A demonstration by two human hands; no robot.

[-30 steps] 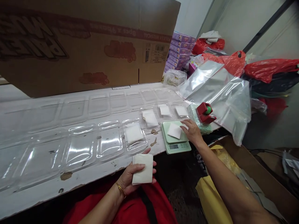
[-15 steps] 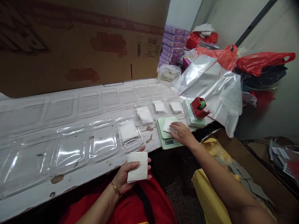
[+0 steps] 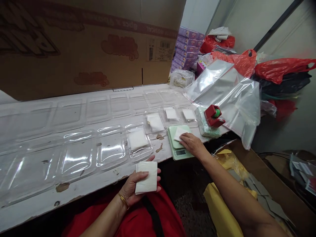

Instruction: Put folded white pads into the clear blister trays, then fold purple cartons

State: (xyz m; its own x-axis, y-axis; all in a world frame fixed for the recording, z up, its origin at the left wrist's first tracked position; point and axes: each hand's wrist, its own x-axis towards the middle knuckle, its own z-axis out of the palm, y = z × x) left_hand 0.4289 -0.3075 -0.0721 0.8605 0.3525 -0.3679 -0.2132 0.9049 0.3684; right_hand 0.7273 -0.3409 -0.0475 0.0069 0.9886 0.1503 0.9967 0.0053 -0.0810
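My left hand (image 3: 138,184) holds a stack of white square sheets (image 3: 146,177) in front of the table edge, thumb on top and fingertips showing past the right side. My right hand (image 3: 191,143) has its fingers closed on the near right corner of a white packet (image 3: 181,133), which lies on the pale green scale (image 3: 177,144). The digits on the scale's display cannot be read. Just left of the scale, a clear tray (image 3: 139,151) carries a white stack (image 3: 137,138). Behind are three more white stacks (image 3: 155,121) in clear trays.
Clear trays (image 3: 111,146) line the white table (image 3: 32,207) in two rows. A large cardboard box (image 3: 86,49) stands behind. To the right are a red tape dispenser (image 3: 214,116), plastic sheets (image 3: 229,95) and red bags (image 3: 278,69). An open carton (image 3: 293,200) sits lower right.
The view has shifted slightly, so most things appear a little further right. My right hand's fingers have drawn together on the packet's corner. My left hand keeps its stack.
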